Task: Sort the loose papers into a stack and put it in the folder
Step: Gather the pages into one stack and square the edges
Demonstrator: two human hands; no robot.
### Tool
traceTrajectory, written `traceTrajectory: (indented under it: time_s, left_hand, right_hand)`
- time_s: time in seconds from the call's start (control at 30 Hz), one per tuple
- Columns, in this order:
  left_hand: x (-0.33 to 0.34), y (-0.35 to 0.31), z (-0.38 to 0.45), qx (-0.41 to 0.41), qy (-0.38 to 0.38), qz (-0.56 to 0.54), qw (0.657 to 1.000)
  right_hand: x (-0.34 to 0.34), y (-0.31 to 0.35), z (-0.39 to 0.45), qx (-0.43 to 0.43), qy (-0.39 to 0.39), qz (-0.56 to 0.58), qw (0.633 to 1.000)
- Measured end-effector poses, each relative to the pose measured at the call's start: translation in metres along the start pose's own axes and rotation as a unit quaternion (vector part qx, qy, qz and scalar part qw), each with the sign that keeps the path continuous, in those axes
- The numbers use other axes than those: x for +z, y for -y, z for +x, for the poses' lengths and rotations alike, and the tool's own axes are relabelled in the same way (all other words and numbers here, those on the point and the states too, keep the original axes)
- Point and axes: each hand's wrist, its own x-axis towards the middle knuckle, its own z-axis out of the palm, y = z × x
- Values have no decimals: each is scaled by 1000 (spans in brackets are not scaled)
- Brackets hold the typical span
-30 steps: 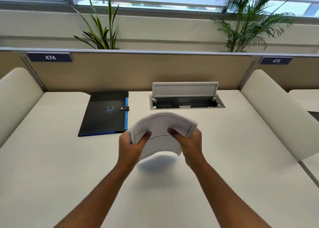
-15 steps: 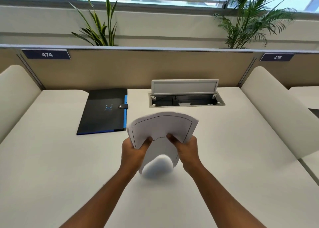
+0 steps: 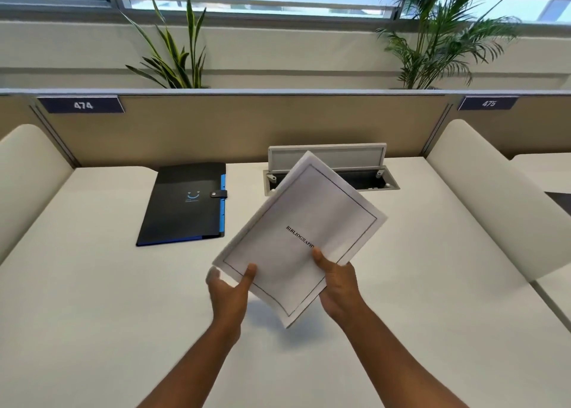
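Above a white counter [image 3: 92,284], where a black folder [image 3: 182,205] is lying closed, a tilted stack of papers [image 3: 302,228] is being pinched by the right hand [image 3: 338,287] and left hand [image 3: 230,293], thumbs on top.

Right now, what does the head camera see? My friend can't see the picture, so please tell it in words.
Two hands hold a stack of white papers tilted above a white desk; the left hand and right hand each grip a bottom edge, and the top page reads BIBLIOGRAPHY. A closed black folder lies on the desk to the left.
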Motion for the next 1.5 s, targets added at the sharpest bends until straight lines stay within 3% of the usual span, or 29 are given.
traceTrajectory:
  time_s: [0.1, 0.2, 0.4, 0.5, 0.6, 0.7, 0.8, 0.9, 1.13, 1.33, 1.5]
  left_hand:
    - [3, -2, -6, -26, 125, -163, 978]
    - [-3, -7, -4, 5, 147, -208, 967]
    - [-38, -22, 18, 74, 97, -111, 986]
    - [-54, -28, 28, 100, 88, -78, 988]
    - [-54, -37, 27, 126, 65, -58, 988]
    - [-39, -41, 18, 164, 37, -41, 985]
    - [-21, -38, -1, 202, 13, -57, 978]
    - [-12, -21, -16, 216, 53, -63, 973]
    - [-14, 28, -22, 172, 189, 68, 964]
    - [-14, 24, -22, 176, 219, 88, 956]
    - [5, 26, -37, 175, 186, 48, 966]
  right_hand:
    - [-1, -11, -8, 53, 30, 60, 996]
    - [-4, -15, -9, 53, 38, 51, 997]
    - [-24, 35, 19, 11, 78, 35, 996]
    - [-34, 73, 30, -3, 139, -100, 985]
    - [-32, 88, 36, 0, 171, -268, 948]
    - [-17, 80, 30, -46, 159, -311, 936]
    - [-5, 53, 14, -153, 113, -309, 932]
    - [-8, 21, -4, -209, 98, -304, 924]
    - [-36, -46, -27, -160, 152, -443, 869]
    - [-35, -47, -34, -170, 177, -434, 867]
    - [-23, -51, -43, -153, 146, -349, 913]
